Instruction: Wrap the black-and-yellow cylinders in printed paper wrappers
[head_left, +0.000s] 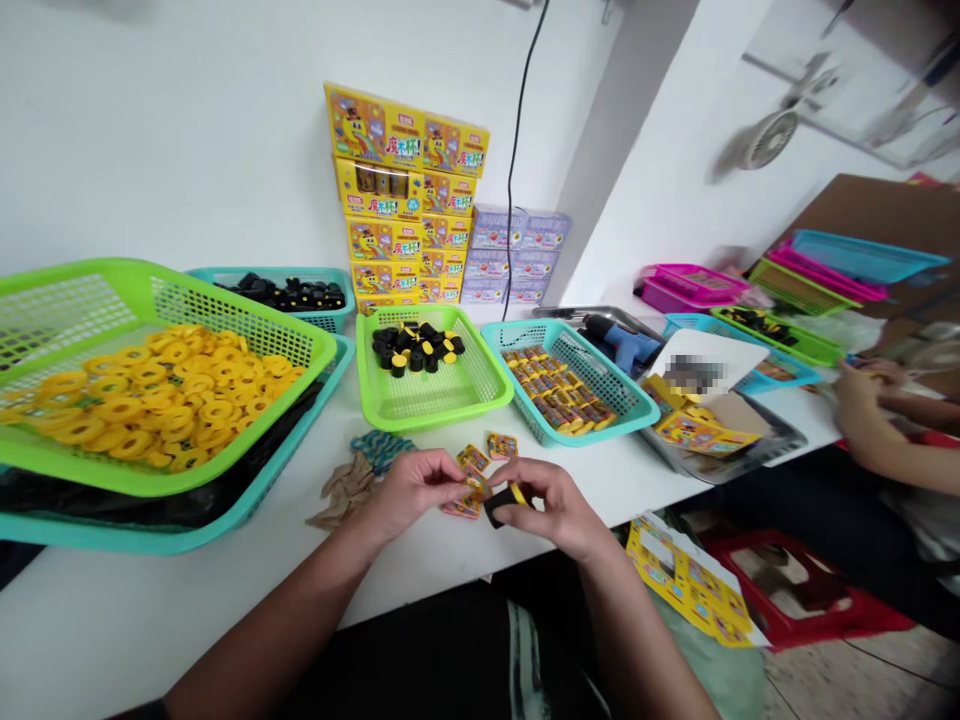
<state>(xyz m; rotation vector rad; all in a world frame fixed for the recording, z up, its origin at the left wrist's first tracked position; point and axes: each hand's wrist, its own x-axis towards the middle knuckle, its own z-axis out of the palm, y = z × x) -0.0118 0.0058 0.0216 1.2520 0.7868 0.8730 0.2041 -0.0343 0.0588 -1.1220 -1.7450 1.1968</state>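
Observation:
My right hand (555,505) grips a small black cup (498,506) with a yellow end, tilted above the front of the white table (420,570). Close beside it, my left hand (420,488) is closed in a pinch, its fingertips near the cup. What they pinch is too small to make out. Just beyond the hands, several small printed yellow-orange labels (472,458) lie on the table, partly covered by my fingers. A beige cloth (346,490) and a blue-green knitted piece (382,450) lie to the left of my left hand.
Ahead, a green basket (435,405) holds black and yellow cups; a teal basket (551,420) holds wrapped cups. Yellow rings (172,400) fill a large green basket (300,375) at left. Yellow boxes (409,190) stand stacked behind. Another person's arm (892,425) shows at right.

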